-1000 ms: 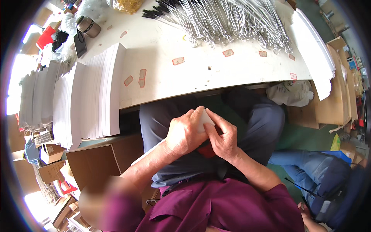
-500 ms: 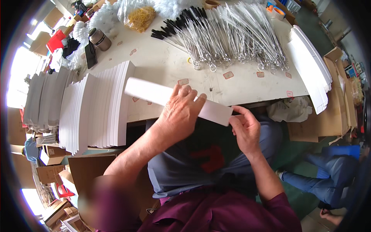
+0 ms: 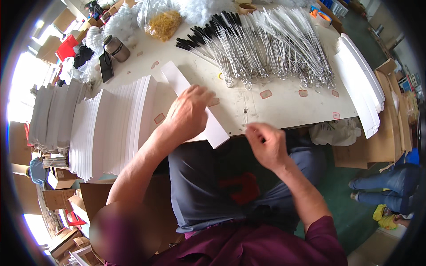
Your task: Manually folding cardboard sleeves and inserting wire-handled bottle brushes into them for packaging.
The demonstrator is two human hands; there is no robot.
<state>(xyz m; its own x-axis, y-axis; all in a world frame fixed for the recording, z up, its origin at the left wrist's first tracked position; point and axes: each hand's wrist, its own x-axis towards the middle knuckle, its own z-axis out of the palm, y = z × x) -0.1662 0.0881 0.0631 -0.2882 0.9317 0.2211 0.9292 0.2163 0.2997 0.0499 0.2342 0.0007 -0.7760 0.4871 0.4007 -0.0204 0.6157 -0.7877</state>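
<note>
My left grip (image 3: 188, 113) curls over the white box (image 3: 215, 130), though I can't tell whether it clasps it; my right grip (image 3: 272, 150), loosely parted, looks empty. The box slants over the tabletop (image 3: 279, 110), seemingly formed like the left-hand stacks (image 3: 122, 128); the right-hand sheets (image 3: 360, 84) look unworked.

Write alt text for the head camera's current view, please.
A person's left hand is over a long white strip at the near edge of a table, the right hand apart from it. White stacks stand at left; thin looped wires lie beyond.
</note>
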